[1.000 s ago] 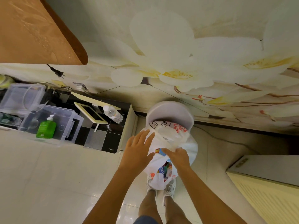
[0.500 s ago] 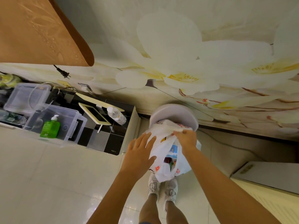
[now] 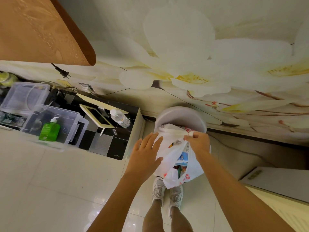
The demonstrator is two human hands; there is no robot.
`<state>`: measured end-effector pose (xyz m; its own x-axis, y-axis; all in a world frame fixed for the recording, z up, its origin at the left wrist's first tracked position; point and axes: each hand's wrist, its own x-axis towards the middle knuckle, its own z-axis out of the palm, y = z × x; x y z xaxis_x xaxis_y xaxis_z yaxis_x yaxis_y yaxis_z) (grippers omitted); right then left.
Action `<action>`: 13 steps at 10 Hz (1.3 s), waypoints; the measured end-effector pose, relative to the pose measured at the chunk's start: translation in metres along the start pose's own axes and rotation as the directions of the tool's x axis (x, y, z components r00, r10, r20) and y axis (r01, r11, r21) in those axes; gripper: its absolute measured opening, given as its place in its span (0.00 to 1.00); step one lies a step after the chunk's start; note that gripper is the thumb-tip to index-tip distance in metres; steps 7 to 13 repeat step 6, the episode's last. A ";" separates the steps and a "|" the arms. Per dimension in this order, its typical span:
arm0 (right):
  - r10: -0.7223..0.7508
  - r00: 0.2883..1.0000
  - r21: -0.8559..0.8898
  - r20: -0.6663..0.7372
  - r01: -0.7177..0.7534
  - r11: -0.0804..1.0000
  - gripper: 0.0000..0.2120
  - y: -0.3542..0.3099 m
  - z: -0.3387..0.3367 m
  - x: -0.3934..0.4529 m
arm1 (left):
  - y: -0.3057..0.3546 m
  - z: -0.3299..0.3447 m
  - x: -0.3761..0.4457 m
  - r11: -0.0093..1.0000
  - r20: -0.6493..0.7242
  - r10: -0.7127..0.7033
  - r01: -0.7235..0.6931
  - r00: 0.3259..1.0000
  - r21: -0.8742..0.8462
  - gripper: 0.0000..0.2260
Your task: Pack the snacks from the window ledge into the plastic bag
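Note:
A white plastic bag (image 3: 168, 153) with red print rests on a round white stool (image 3: 180, 117) by the flowered wall. Through its mouth I see colourful snack packets (image 3: 183, 156). My right hand (image 3: 198, 142) pinches the bag's upper handle at the far rim. My left hand (image 3: 146, 153) lies flat with fingers spread against the bag's left side. The window ledge is not in view.
To the left a low black-and-white tiled cabinet (image 3: 103, 141) carries a water bottle (image 3: 120, 118), a framed mirror (image 3: 97, 117), clear plastic boxes (image 3: 55, 124) and a green pump bottle (image 3: 49, 129). A brown tabletop (image 3: 41, 29) overhangs top left. A white appliance (image 3: 277, 183) stands at right. My feet (image 3: 167, 192) are below the stool.
My right hand has moved up from the bag's mouth to its far rim and pinched the handle. My left hand stays flat on the bag's side.

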<state>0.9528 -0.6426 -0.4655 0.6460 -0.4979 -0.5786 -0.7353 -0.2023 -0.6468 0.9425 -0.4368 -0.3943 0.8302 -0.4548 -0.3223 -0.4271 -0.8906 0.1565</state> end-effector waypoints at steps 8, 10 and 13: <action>-0.112 0.993 -0.160 0.042 0.117 0.980 0.07 0.024 -0.018 -0.035 | 0.020 -0.023 -0.009 0.999 0.043 0.019 -0.021 0.999 0.050 0.30; -0.112 0.993 -0.160 0.042 0.117 0.980 0.07 0.024 -0.018 -0.035 | 0.020 -0.023 -0.009 0.999 0.043 0.019 -0.021 0.999 0.050 0.30; -0.112 0.993 -0.160 0.042 0.117 0.980 0.07 0.024 -0.018 -0.035 | 0.020 -0.023 -0.009 0.999 0.043 0.019 -0.021 0.999 0.050 0.30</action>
